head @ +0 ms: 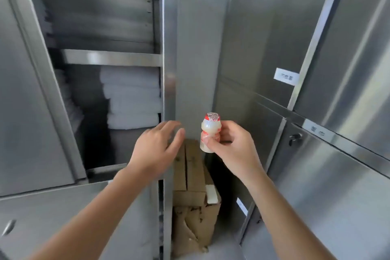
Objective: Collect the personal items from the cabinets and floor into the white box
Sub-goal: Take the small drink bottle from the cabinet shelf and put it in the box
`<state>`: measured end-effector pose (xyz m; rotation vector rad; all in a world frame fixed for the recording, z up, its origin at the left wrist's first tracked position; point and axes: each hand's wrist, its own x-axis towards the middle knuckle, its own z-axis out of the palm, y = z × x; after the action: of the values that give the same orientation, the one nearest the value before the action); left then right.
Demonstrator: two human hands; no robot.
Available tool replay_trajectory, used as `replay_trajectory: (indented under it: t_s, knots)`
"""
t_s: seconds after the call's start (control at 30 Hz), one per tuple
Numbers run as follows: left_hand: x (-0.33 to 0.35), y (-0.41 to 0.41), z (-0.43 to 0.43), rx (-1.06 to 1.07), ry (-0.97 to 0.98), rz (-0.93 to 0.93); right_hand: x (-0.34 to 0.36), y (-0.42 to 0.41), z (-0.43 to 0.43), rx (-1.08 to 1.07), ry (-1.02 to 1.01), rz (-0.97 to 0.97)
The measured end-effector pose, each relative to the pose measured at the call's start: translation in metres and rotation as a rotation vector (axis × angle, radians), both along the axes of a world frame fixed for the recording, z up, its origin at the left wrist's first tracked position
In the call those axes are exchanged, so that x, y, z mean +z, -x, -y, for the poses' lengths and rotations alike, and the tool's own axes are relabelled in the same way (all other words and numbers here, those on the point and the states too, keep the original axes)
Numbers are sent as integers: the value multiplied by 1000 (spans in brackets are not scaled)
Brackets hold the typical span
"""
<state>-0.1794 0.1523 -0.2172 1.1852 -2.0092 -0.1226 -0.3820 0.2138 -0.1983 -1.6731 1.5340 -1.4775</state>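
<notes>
A small milky drink bottle (209, 131) with a red foil lid is held upright in front of me; my right hand (230, 150) pinches its lower half between thumb and fingers. To its left, my left hand (156, 150) hovers with fingers spread and relaxed, holding nothing, in front of the open steel cabinet (111, 58). Folded white towels (132, 99) are stacked on the cabinet's middle shelf. The white box is not in view.
The cabinet's door (31, 95) stands swung open on the left. Closed steel lockers (316, 91) with paper labels fill the right side. Battered cardboard boxes (193, 192) sit on the floor in the narrow gap between the two cabinets.
</notes>
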Motion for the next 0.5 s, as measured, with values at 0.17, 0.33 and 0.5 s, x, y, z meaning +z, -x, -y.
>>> replay_trajectory:
  t_s: [0.17, 0.33, 0.5]
  knots:
    - [-44, -120, -74, 494, -84, -24, -30, -118, 23, 426, -40, -17]
    - [-94, -220, -239, 966, -209, -45, -83, -259, -41, 888, -119, -40]
    - [-123, -272, -427, 1367, -272, -136, -122, -375, -165, 1272, -185, -102]
